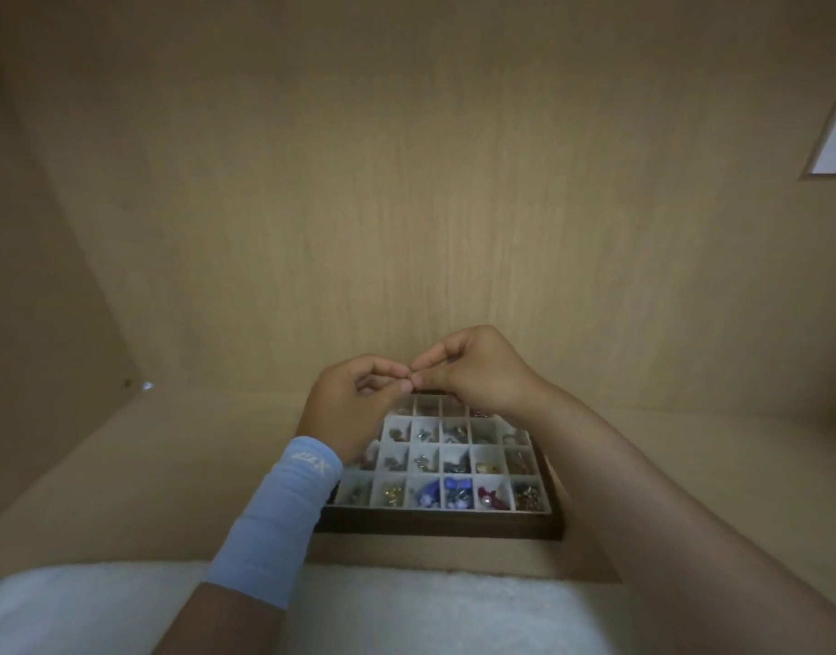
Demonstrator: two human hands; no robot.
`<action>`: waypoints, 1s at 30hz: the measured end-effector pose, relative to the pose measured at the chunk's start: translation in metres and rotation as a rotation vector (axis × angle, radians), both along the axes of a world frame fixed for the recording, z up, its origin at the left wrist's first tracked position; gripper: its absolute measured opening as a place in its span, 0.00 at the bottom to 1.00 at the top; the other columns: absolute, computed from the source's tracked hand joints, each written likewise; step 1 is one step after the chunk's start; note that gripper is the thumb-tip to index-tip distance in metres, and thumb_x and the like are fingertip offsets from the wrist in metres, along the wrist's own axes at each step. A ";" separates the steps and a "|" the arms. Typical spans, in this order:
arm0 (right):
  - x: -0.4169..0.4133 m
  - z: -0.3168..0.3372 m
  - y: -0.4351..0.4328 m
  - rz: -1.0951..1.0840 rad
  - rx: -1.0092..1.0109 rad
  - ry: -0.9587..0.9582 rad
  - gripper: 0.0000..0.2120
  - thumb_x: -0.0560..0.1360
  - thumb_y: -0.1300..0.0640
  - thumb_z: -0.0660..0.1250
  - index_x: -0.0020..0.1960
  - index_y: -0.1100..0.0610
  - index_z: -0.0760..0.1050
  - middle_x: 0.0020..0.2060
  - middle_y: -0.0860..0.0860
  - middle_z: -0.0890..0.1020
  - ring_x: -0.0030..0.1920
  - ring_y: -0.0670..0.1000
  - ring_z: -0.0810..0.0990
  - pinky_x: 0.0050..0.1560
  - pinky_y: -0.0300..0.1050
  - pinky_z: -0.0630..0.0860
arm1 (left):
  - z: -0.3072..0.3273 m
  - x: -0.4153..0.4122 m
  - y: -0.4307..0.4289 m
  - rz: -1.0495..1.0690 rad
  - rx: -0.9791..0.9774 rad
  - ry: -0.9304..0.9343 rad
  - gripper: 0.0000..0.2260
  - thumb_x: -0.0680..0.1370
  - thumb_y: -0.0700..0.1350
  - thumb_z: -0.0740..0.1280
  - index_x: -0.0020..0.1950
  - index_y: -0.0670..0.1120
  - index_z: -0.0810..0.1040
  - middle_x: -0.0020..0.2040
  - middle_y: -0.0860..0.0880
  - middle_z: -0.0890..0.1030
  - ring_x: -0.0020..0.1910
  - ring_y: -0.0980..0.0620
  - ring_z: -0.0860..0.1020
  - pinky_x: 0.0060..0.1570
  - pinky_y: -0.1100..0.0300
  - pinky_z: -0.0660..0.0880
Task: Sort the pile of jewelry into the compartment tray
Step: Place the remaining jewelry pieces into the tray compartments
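Both the left grip [354, 404] and the right grip [473, 371] are pinched narrowly onto one tiny piece [410, 376], too small to be identified, above the far row of the compartment tray [439, 524], which is set on the bench [170, 465].

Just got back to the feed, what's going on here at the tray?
A person holds both hands above the far end of the tray. The left hand and right hand pinch a tiny piece between their fingertips; it is too small to identify. Most compartments in view already hold jewelry, with blue beads in the near row.
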State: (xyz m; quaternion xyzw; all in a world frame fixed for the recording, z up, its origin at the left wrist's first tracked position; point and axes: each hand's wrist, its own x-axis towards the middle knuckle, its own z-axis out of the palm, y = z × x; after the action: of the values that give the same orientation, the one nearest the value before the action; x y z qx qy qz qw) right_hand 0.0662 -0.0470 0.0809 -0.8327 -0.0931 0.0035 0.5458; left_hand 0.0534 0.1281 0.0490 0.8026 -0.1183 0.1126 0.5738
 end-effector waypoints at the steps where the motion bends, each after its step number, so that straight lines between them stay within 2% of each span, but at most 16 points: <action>1: 0.006 0.001 0.012 0.011 -0.019 -0.013 0.07 0.71 0.61 0.78 0.48 0.61 0.85 0.28 0.45 0.82 0.23 0.36 0.74 0.27 0.29 0.69 | 0.000 0.003 0.011 0.018 -0.009 -0.005 0.06 0.73 0.37 0.74 0.43 0.48 0.84 0.37 0.53 0.85 0.38 0.59 0.81 0.42 0.67 0.76; 5: 0.030 0.001 0.050 0.055 -0.106 -0.031 0.03 0.73 0.59 0.76 0.45 0.58 0.86 0.25 0.43 0.81 0.23 0.37 0.75 0.27 0.32 0.70 | -0.002 0.015 0.043 0.101 -0.010 -0.004 0.09 0.75 0.37 0.71 0.42 0.52 0.83 0.36 0.61 0.84 0.36 0.66 0.80 0.39 0.73 0.73; 7: 0.041 -0.003 0.064 0.084 -0.176 -0.043 0.02 0.72 0.58 0.76 0.44 0.56 0.86 0.29 0.44 0.84 0.30 0.37 0.80 0.33 0.34 0.75 | -0.008 0.020 0.055 0.150 0.038 0.027 0.10 0.75 0.39 0.69 0.43 0.55 0.82 0.37 0.62 0.83 0.37 0.67 0.80 0.40 0.72 0.73; 9: 0.052 -0.009 0.074 0.110 -0.253 -0.054 0.02 0.73 0.58 0.74 0.44 0.55 0.87 0.36 0.45 0.86 0.39 0.40 0.84 0.44 0.38 0.80 | -0.017 0.024 0.063 0.160 0.099 0.085 0.10 0.75 0.40 0.69 0.44 0.57 0.80 0.41 0.60 0.82 0.40 0.65 0.80 0.46 0.66 0.74; 12: 0.062 -0.018 0.085 0.149 -0.381 -0.048 0.04 0.75 0.58 0.72 0.46 0.55 0.86 0.38 0.43 0.86 0.42 0.40 0.83 0.49 0.38 0.79 | -0.031 0.029 0.072 0.117 0.186 0.165 0.13 0.74 0.39 0.69 0.48 0.58 0.78 0.49 0.52 0.81 0.47 0.54 0.80 0.55 0.56 0.77; 16: 0.070 -0.029 0.093 0.178 -0.563 -0.072 0.05 0.74 0.57 0.71 0.43 0.52 0.86 0.40 0.44 0.86 0.43 0.43 0.83 0.54 0.47 0.81 | -0.040 0.033 0.077 0.100 0.231 0.224 0.14 0.75 0.40 0.69 0.56 0.56 0.78 0.49 0.54 0.79 0.50 0.54 0.79 0.57 0.57 0.76; 19: 0.068 -0.030 0.095 0.198 -0.624 -0.082 0.05 0.76 0.56 0.70 0.46 0.50 0.85 0.45 0.45 0.86 0.46 0.44 0.83 0.56 0.49 0.81 | -0.040 0.034 0.078 0.096 0.259 0.205 0.14 0.74 0.42 0.69 0.57 0.57 0.78 0.53 0.53 0.80 0.52 0.55 0.78 0.57 0.58 0.75; 22: 0.063 -0.025 0.088 0.194 -0.618 -0.077 0.08 0.77 0.56 0.68 0.51 0.49 0.86 0.47 0.44 0.86 0.48 0.42 0.83 0.57 0.47 0.80 | -0.042 0.033 0.078 0.098 0.314 0.170 0.14 0.75 0.43 0.68 0.60 0.54 0.78 0.58 0.55 0.78 0.56 0.55 0.76 0.59 0.60 0.72; 24: 0.055 -0.018 0.077 0.169 -0.606 -0.093 0.09 0.78 0.57 0.68 0.52 0.48 0.86 0.47 0.42 0.86 0.48 0.40 0.82 0.56 0.44 0.80 | -0.043 0.033 0.076 0.109 0.390 0.122 0.14 0.76 0.44 0.68 0.62 0.53 0.77 0.60 0.54 0.77 0.60 0.53 0.74 0.62 0.58 0.70; 27: 0.037 -0.004 0.048 0.114 -0.533 -0.113 0.08 0.78 0.57 0.69 0.48 0.46 0.85 0.43 0.39 0.85 0.46 0.37 0.81 0.52 0.36 0.77 | -0.041 0.030 0.070 0.110 0.498 0.054 0.15 0.77 0.45 0.66 0.63 0.54 0.76 0.61 0.54 0.75 0.63 0.53 0.68 0.64 0.60 0.65; 30: 0.017 0.005 0.009 0.049 -0.500 -0.132 0.09 0.77 0.56 0.71 0.42 0.43 0.82 0.39 0.38 0.83 0.43 0.35 0.80 0.44 0.30 0.71 | -0.035 0.026 0.060 0.092 0.517 -0.010 0.15 0.78 0.45 0.65 0.64 0.53 0.76 0.61 0.54 0.75 0.64 0.53 0.68 0.65 0.59 0.66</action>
State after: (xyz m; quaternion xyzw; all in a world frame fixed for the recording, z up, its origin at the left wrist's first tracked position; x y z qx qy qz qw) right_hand 0.0827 -0.0382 0.0862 -0.9377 -0.1448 -0.0145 0.3154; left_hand 0.0795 0.1877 0.0137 0.9266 -0.1093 0.1082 0.3432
